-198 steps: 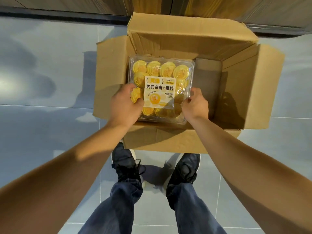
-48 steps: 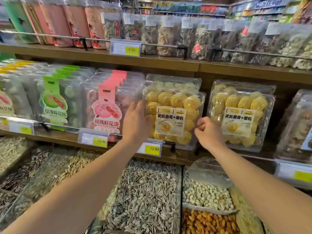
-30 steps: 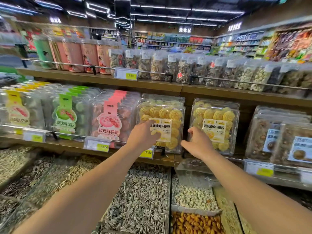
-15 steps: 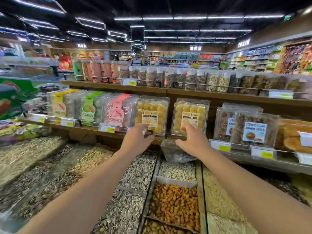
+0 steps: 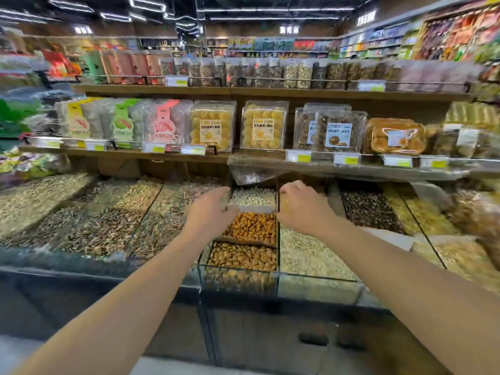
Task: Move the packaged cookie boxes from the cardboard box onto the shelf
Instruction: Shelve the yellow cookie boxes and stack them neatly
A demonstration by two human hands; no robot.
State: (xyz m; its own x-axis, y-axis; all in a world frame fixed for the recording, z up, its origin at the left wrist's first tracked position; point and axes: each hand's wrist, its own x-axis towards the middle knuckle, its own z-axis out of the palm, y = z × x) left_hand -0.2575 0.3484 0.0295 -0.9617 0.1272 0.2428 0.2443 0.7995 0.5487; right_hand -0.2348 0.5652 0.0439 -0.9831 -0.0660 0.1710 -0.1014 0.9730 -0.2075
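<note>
Both hands hang empty over the bulk nut bins (image 5: pixel 251 228) — left hand (image 5: pixel 209 212) and right hand (image 5: pixel 303 205) with fingers loosely curled. Two yellow cookie boxes (image 5: pixel 212 127) (image 5: pixel 263 125) stand upright side by side on the shelf (image 5: pixel 130 154).

Single head view, forward and down toward shelf (image 5: pixel 167 154)

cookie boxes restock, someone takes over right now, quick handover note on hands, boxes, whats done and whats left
Left hand and right hand: both empty, fingers loose, above the bulk nut bins.
Yellow cookie boxes: left stack and right stack stand upright on the middle shelf, beside the pink-label packs.
Done: those boxes are shelved.
Left: the cardboard box is out of view; check it for more.
</note>
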